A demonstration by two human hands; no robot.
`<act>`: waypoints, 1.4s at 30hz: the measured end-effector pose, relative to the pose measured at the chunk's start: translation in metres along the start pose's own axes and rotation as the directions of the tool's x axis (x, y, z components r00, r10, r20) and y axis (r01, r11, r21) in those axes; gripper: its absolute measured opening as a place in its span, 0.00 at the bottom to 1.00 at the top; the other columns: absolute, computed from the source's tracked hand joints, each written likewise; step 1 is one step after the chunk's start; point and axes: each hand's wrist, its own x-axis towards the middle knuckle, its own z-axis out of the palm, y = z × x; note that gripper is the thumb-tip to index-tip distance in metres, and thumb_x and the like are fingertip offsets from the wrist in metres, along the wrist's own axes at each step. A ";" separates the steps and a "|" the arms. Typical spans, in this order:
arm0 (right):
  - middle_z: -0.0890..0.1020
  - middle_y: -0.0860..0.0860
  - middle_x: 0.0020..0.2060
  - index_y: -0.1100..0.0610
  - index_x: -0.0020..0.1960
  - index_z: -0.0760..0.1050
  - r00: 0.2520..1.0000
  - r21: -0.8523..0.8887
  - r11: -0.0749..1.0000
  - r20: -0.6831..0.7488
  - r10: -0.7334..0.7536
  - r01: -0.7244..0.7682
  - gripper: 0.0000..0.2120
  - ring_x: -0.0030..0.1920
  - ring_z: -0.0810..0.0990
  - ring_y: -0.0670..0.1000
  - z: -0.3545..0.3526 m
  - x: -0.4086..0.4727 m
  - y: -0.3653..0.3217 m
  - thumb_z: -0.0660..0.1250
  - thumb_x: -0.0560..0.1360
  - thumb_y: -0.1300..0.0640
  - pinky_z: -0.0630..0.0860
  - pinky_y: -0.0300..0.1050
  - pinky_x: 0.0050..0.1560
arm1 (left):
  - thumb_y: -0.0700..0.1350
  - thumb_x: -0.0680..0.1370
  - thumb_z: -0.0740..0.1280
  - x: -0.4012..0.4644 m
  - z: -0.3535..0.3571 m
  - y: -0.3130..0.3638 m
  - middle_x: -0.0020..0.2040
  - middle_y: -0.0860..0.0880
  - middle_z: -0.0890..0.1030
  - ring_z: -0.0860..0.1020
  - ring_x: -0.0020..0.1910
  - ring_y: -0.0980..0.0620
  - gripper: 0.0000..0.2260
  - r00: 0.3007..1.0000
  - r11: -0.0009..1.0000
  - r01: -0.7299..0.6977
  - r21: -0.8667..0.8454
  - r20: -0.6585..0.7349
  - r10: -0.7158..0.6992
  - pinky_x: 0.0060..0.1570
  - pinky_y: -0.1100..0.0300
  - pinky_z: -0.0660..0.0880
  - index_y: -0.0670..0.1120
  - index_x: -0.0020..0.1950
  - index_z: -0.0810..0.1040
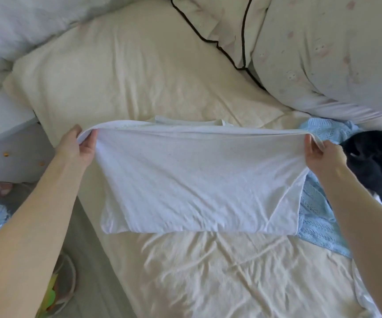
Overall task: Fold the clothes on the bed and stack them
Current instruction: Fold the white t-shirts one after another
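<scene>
- On cream bed sheet (pixel 208 271): white shirt (pixel 196 184), beside blue knit (pixel 316 214).
- Left hand (pixel 77 148), right hand (pixel 323 154): each pinching one end of raised fold edge.
- Keep edge taut; lower evenly, matching corners.

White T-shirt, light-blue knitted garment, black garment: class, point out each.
white T-shirt (pixel 199 184): head view, middle of its front panel.
light-blue knitted garment (pixel 316 216): head view, exposed knit.
black garment (pixel 378 164): head view, its middle.
</scene>
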 end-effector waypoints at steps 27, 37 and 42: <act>0.61 0.59 0.74 0.56 0.73 0.64 0.493 -0.414 -0.368 0.858 0.148 0.832 0.24 0.75 0.54 0.59 -0.090 -0.152 0.259 0.62 0.79 0.53 0.47 0.66 0.71 | 0.44 0.73 0.71 -0.034 -0.205 -0.103 0.54 0.54 0.70 0.72 0.52 0.56 0.12 0.855 0.080 -0.472 0.878 0.434 0.283 0.51 0.64 0.69 0.48 0.55 0.74; 0.43 0.51 0.77 0.45 0.77 0.40 0.641 -0.421 -0.556 0.713 0.286 0.717 0.28 0.76 0.40 0.53 -0.088 -0.136 0.274 0.46 0.81 0.42 0.38 0.59 0.73 | 0.38 0.78 0.65 -0.012 -0.213 -0.077 0.49 0.45 0.76 0.75 0.46 0.50 0.06 0.887 0.197 -0.371 0.907 0.284 0.364 0.48 0.65 0.69 0.39 0.53 0.77; 0.44 0.51 0.77 0.46 0.77 0.42 0.656 -0.424 -0.571 0.697 0.290 0.703 0.28 0.77 0.41 0.52 -0.084 -0.136 0.275 0.47 0.80 0.42 0.39 0.60 0.74 | 0.39 0.80 0.61 0.006 -0.238 -0.041 0.51 0.46 0.77 0.77 0.44 0.55 0.07 0.976 0.595 -0.178 0.784 0.065 0.207 0.53 0.59 0.73 0.41 0.58 0.73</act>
